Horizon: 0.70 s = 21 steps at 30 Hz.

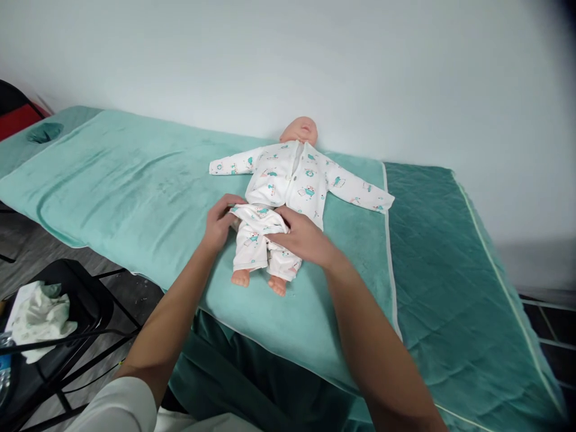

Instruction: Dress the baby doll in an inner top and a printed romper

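A baby doll (300, 128) lies on its back, its head toward the wall and its bare feet toward me. It wears a white printed jacket (288, 174) with the sleeves spread out. Matching white printed pants (252, 240) cover its legs, the waistband bunched at the hips. My left hand (220, 223) grips the waistband at the left side, fingers tucked partly out of sight. At the right side, my right hand (300, 235) pinches the waistband between thumb and fingers. The jacket hem lies just above both hands.
A light green cover (148, 186) lies over the bed, with a darker quilted cover (441, 264) at the right. A white wall runs behind. At lower left stands a black folding chair (90, 294) holding crumpled white cloth (42, 315); a plastic bottle (5, 366) is beside it.
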Each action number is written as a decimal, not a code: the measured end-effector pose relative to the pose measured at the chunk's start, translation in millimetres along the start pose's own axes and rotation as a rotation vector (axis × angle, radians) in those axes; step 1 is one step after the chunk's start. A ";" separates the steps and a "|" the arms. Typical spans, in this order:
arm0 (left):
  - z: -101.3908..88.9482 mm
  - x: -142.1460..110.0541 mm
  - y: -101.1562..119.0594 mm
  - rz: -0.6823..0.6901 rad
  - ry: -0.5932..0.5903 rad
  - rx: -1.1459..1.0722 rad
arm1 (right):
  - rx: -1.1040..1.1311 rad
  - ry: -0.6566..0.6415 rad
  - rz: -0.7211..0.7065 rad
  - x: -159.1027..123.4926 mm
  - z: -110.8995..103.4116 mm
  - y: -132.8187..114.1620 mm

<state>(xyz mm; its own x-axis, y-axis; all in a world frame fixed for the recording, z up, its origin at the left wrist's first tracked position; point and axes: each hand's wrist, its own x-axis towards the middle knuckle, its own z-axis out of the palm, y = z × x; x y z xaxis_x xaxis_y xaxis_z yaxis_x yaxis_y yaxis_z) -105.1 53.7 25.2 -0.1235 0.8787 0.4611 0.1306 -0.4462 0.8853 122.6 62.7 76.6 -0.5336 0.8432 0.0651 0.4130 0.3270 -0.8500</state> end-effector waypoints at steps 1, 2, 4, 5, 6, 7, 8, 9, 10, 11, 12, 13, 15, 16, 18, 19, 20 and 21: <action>-1.6 0.5 1.8 -0.054 0.011 -0.129 | 0.077 -0.037 -0.033 -1.5 -4.0 2.5; -2.6 0.9 3.0 -0.118 0.028 -0.241 | 0.165 -0.068 -0.065 -2.9 -8.4 5.2; -2.5 2.0 3.1 -0.256 0.067 -0.365 | 0.335 -0.075 -0.126 -5.2 -18.0 10.8; -1.6 3.1 1.9 -0.310 0.080 -0.367 | 0.398 -0.030 -0.158 -5.9 -22.8 13.8; -0.2 4.7 0.2 -0.338 0.088 -0.336 | 0.435 0.055 -0.191 -6.1 -27.2 16.8; 1.3 7.0 -1.9 -0.342 0.090 -0.282 | 0.438 0.171 -0.220 -5.9 -30.9 19.9; 2.9 10.1 -3.7 -0.328 0.082 -0.216 | 0.398 0.300 -0.242 -5.3 -33.5 23.0; 4.4 14.0 -5.0 -0.297 0.062 -0.145 | 0.317 0.419 -0.253 -4.2 -34.8 25.8; 5.8 18.5 -5.2 -0.256 0.026 -0.074 | 0.201 0.506 -0.251 -2.8 -34.4 28.4; 7.1 23.5 -4.0 -0.210 -0.029 -0.004 | 0.059 0.551 -0.241 -1.0 -32.3 30.4; 8.6 28.8 -1.3 -0.160 -0.103 0.072 | -0.095 0.550 -0.230 0.8 -28.7 31.8; 10.3 34.1 2.9 -0.105 -0.186 0.160 | -0.242 0.528 -0.218 2.6 -23.9 32.5; 15.4 44.0 14.0 0.003 -0.343 0.367 | -0.475 0.492 -0.198 5.8 -13.0 32.5; 18.8 48.4 19.8 0.052 -0.402 0.478 | -0.558 0.499 -0.193 7.0 -8.1 32.0; 26.7 55.7 28.3 0.143 -0.460 0.681 | -0.643 0.558 -0.188 8.1 -1.3 31.5; 30.7 58.8 29.7 0.181 -0.467 0.749 | -0.643 0.593 -0.188 8.1 0.5 31.7; 34.4 61.7 28.9 0.208 -0.460 0.782 | -0.617 0.622 -0.184 7.9 1.3 32.3; 37.2 64.4 25.7 0.216 -0.426 0.771 | -0.565 0.648 -0.169 7.6 1.6 33.2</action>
<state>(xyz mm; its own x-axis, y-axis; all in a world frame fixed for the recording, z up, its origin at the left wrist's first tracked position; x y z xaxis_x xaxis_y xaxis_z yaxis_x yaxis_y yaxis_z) -73.1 105.1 75.4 0.3344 0.8458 0.4156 0.7500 -0.5059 0.4261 131.1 79.2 48.0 -0.1671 0.7848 0.5967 0.7618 0.4870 -0.4272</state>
